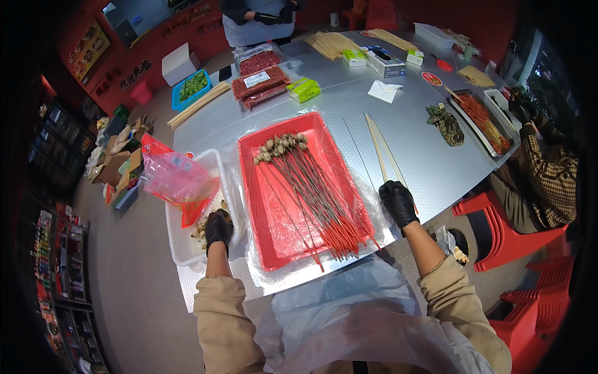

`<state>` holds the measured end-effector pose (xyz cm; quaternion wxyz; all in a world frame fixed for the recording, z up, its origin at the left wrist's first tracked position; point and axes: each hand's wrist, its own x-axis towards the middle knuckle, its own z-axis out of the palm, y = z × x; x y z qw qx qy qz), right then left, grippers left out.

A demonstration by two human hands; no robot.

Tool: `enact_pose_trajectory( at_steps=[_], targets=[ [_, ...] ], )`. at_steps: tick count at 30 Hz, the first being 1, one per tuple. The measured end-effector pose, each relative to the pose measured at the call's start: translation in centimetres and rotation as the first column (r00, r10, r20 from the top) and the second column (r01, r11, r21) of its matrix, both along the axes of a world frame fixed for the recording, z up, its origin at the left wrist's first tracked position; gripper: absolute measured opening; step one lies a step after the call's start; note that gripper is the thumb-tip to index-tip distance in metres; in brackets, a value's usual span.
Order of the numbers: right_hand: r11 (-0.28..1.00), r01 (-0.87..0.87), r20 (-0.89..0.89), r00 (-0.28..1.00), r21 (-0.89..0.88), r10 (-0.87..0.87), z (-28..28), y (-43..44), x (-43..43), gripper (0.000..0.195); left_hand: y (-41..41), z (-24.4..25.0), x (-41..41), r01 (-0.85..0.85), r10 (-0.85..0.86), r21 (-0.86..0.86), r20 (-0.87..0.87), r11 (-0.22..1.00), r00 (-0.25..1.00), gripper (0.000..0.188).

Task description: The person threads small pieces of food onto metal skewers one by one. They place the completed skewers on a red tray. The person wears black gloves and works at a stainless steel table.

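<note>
My left hand [219, 229], in a black glove, reaches into a white plastic basin [175, 238]. Its fingers touch small pale-brown food pieces [200, 230]; the fingertips are hidden. A pink-and-red plastic bag [180, 175] leans in the same basin. My right hand [398, 202], gloved alike, curls over pale thin skewers [380, 145] at the table's near edge. One red skewer end shows beside that wrist. Between my hands, a red plastic tray [280, 233] holds many metal skewers [313, 201] with red handles toward me. Small food pieces [280, 147] are threaded on their far ends.
Packs of red meat [259, 84], a green tissue pack [303, 89] and a blue basket of greens [190, 89] stand beyond the tray. At right, a person [546, 173] sits by a metal tray [486, 124]. Another person [259, 23] stands opposite. Red stools [507, 238] are stacked nearby.
</note>
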<state>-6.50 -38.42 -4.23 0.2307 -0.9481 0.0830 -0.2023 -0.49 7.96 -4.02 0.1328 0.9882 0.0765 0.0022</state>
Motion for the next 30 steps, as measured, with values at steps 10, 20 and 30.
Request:
enact_pose_trajectory(
  at_steps=[10,20,30],
  targets=[
    [0.997,-0.036,-0.583,0.813,-0.068,-0.011,1.8,0.6,5.9,0.025,1.6,-1.0,0.1,-0.053,0.055,-0.026,0.044,0.998,0.998,0.018],
    [0.581,-0.120,0.070,0.992,0.805,0.108,-0.7,-5.9,4.5,0.024,-0.4,2.5,-0.6,-0.031,0.331,-0.988,-0.080,-0.149,0.940,0.014],
    [0.484,-0.322,-0.019,0.817,0.814,0.576,8.5,7.8,-12.8,0.049,-6.3,6.1,-2.4,0.137,0.313,-0.609,-0.193,-0.782,0.930,0.024]
  ],
)
